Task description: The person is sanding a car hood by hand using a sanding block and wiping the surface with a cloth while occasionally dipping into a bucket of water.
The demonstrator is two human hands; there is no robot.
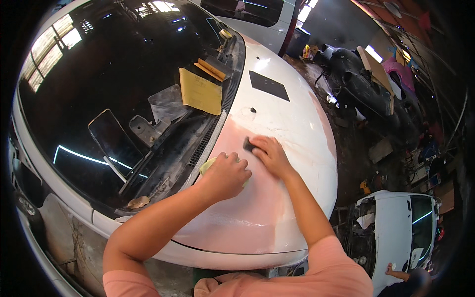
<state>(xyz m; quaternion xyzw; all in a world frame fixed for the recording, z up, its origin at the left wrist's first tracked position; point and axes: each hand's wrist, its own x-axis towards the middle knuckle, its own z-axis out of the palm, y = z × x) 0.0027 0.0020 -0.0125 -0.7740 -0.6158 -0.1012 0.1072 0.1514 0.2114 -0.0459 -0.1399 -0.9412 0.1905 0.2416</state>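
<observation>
A dark rectangular sheet [268,85] lies on the white-and-pink car hood [297,126].

The hood [312,159] offers passage rightward; a yellow sheet [200,92] obstructs beside its left edge.

head-worn fisheye view, facing down, close above hood [299,143]

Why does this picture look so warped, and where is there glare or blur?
Head view: the wide fisheye lens bends straight edges toward the dark rim; head view: glare spots the car hood, and bright reflections cross the windshield; head view: the right hand and dark block look slightly smeared, perhaps from motion, while clutter at far right sinks into shadow.
</observation>
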